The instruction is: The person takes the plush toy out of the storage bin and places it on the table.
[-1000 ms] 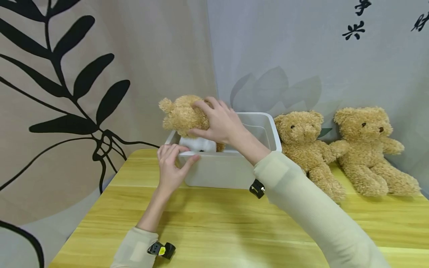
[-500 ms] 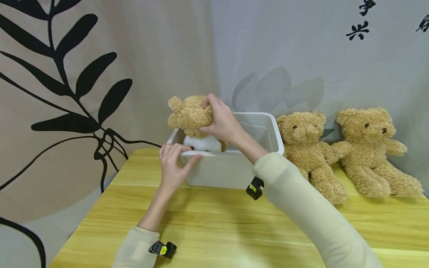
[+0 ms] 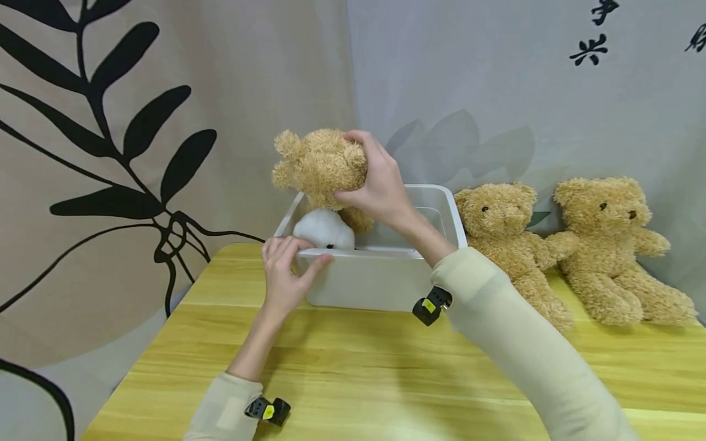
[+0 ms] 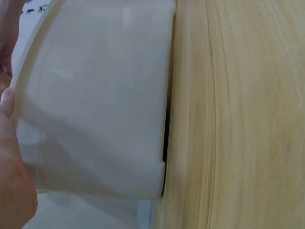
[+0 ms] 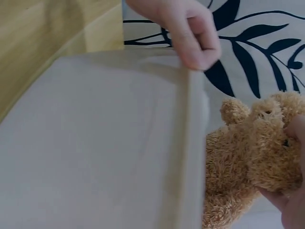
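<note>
Right hand (image 3: 382, 180) clamped on a teddy bear (image 3: 324, 164), over the left part of a bin (image 3: 364, 285) near the far edge of the table (image 3: 347, 373). Left hand (image 3: 282, 269) pinches the bin's near rim, presumably steadying it. A white toy (image 3: 322, 229) sits inside, below the bear.

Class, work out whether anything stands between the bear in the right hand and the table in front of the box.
Yes: the front wall of the box, gripped by the left hand. A white toy also sits inside, behind that wall, below the bear.
</note>
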### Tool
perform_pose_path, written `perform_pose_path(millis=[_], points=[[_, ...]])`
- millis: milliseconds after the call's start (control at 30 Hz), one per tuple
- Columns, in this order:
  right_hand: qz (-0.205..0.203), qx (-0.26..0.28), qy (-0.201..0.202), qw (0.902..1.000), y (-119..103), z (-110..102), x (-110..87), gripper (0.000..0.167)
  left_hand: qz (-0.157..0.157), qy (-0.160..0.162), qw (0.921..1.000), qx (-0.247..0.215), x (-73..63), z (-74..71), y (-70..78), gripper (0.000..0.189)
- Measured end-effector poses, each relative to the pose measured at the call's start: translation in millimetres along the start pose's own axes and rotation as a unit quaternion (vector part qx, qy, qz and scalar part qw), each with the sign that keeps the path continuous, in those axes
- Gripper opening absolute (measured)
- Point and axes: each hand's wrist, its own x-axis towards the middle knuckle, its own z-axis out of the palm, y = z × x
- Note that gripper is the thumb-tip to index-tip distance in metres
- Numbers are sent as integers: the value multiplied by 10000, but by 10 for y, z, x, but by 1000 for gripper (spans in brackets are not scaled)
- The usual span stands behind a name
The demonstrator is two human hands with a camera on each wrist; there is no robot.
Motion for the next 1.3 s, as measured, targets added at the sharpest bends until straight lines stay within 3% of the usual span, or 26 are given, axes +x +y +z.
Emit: perform_pose_path(millis=[133,667,800,1033,1300], points=[[-214,37,345,9992,-44,-119,37,82,8,77,10000,-22,-2,6,-11,56],[-187,792,1080,9908,-76,-739,35,79,-60,57,10000,14,-39,7,-16,57],[-66,1254,1300,9835,-110,-934,38,79,-49,27,10000,59,-49,3,-25,57],[-171,1230,1897,9740,-153,-1256,-16,73,-64,20,9999,95,-49,-22,-37,57],[-976,1396,2707,9475,-65,-1685,-76,61,-74,-19,9999,106,-54,-38,-29,58]])
